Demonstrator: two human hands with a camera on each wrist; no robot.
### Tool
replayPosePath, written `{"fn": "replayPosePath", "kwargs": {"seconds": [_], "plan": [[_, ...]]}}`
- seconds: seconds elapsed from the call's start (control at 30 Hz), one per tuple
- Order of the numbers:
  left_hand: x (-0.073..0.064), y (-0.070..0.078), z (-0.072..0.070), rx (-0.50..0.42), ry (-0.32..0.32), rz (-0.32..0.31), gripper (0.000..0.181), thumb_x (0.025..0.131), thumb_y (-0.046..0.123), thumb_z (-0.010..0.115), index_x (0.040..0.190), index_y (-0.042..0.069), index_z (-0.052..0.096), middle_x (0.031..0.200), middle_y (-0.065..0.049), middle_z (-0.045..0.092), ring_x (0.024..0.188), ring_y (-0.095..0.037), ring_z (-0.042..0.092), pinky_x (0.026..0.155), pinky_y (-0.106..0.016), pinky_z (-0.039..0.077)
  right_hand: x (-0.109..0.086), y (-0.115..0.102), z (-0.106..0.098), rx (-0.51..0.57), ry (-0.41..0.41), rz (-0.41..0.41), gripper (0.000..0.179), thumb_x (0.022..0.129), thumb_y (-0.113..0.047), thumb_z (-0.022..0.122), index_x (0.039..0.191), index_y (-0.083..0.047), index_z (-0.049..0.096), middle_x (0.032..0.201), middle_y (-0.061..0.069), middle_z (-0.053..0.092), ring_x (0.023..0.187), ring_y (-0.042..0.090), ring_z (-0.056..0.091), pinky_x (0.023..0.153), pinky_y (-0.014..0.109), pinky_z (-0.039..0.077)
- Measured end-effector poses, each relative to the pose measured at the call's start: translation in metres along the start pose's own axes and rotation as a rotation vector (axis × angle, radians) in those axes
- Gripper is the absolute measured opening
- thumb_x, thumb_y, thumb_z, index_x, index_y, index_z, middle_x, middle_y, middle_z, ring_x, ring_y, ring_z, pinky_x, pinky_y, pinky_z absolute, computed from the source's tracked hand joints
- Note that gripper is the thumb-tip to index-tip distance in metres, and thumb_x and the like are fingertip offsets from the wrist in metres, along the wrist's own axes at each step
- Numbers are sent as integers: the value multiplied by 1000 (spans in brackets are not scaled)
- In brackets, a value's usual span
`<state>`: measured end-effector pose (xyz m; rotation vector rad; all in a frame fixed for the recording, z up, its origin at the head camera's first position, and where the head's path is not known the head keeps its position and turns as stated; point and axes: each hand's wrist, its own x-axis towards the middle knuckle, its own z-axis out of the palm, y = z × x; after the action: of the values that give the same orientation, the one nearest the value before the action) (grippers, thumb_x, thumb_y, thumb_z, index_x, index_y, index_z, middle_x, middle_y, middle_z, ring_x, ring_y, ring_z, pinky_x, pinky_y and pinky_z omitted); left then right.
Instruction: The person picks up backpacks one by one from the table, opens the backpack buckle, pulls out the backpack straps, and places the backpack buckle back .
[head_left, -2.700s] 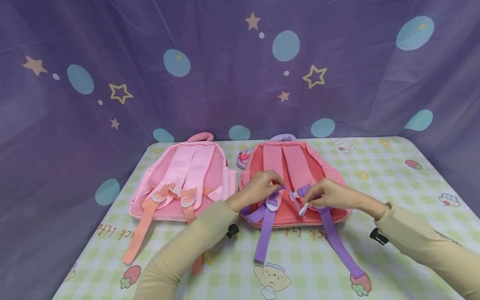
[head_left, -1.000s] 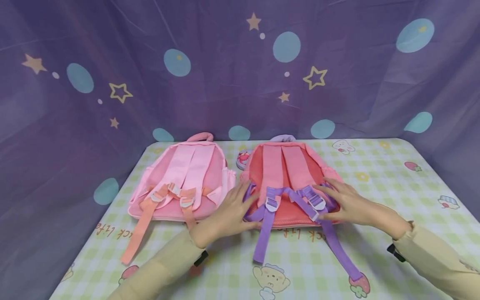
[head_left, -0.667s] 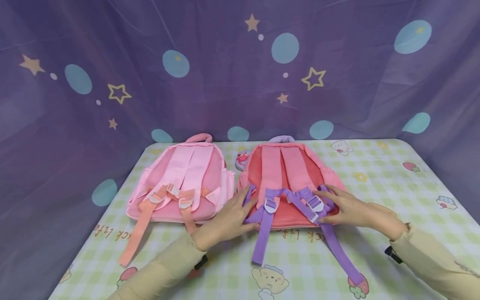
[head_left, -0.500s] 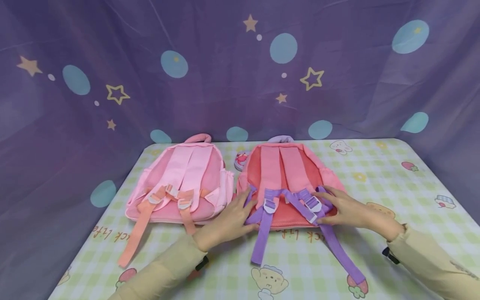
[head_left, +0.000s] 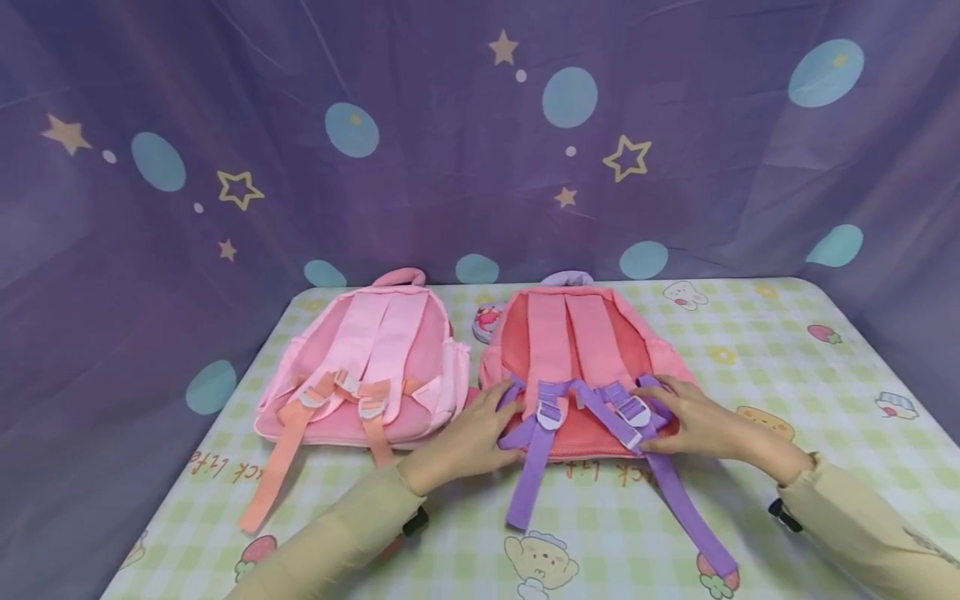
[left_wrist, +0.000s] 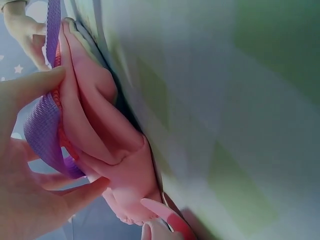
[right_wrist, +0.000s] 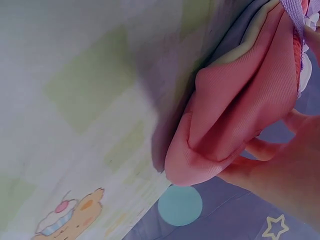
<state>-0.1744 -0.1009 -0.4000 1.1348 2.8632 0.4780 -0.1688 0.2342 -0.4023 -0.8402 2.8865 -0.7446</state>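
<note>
A coral backpack [head_left: 592, 329] lies back panel up on the table, its bottom edge towards me. Purple webbing straps [head_left: 531, 475] with white buckles [head_left: 633, 410] hang from it, and a purple strip crosses between the shoulder straps. My left hand [head_left: 468, 433] holds the bag's lower left side, thumb near the bottom corner. In the left wrist view a purple strap [left_wrist: 42, 132] loops beside those fingers. My right hand [head_left: 701, 421] holds the lower right side, fingers bent along the bag's side [right_wrist: 235, 115]. Part of each side is hidden behind the hands.
Left of it lies a pink backpack [head_left: 360, 333] with orange straps [head_left: 273, 479], close to my left forearm. A small item with a red print [head_left: 486, 319] sits between the bags at the back. A purple patterned curtain [head_left: 450, 167] rises behind the checked tablecloth [head_left: 787, 400].
Earlier both hands pinched the purple strip and its white clip at the middle. They have since let go and moved out to the bag's sides. Lately the bag has shifted slightly right.
</note>
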Motion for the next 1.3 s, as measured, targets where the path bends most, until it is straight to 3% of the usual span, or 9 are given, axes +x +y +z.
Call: {"fn": "replayPosePath", "kwargs": {"seconds": [0.37,0.57,0.83,1.07,1.3], "plan": [[20,15,2,67,23,39,62,74,43,78,120,5,60,137,-22,43,124,-36,44,97,-44,44,-14,15,-12,66,-13,44,70,69,-39,81,126,-8,53,131,29,38,113,47,38,85,66,38],[33,25,7,126,11,55,63,74,46,76,120,7,59,137,-19,42,125,-30,44,102,-35,40,-23,28,-16,65,45,2,68,65,-32,85,120,-6,55,126,28,44,108,47,43,81,65,40],[46,35,12,141,9,71,62,74,47,76,119,8,60,136,-17,44,122,-28,46,94,-36,47,-31,43,-21,81,71,-28,68,61,-25,87,119,-5,55,124,26,45,106,46,44,78,65,40],[57,44,16,176,5,88,61,76,48,74,119,8,59,135,-17,44,119,-28,48,99,-32,42,-39,55,-24,85,85,-36,68,60,-22,88,116,-5,55,121,24,48,106,44,45,77,63,40],[67,52,21,219,1,101,61,77,51,72,120,10,60,134,-14,45,119,-25,47,100,-29,41,-45,67,-28,64,80,-39,67,60,-20,88,117,-6,55,120,20,48,106,25,43,78,57,43]]}}
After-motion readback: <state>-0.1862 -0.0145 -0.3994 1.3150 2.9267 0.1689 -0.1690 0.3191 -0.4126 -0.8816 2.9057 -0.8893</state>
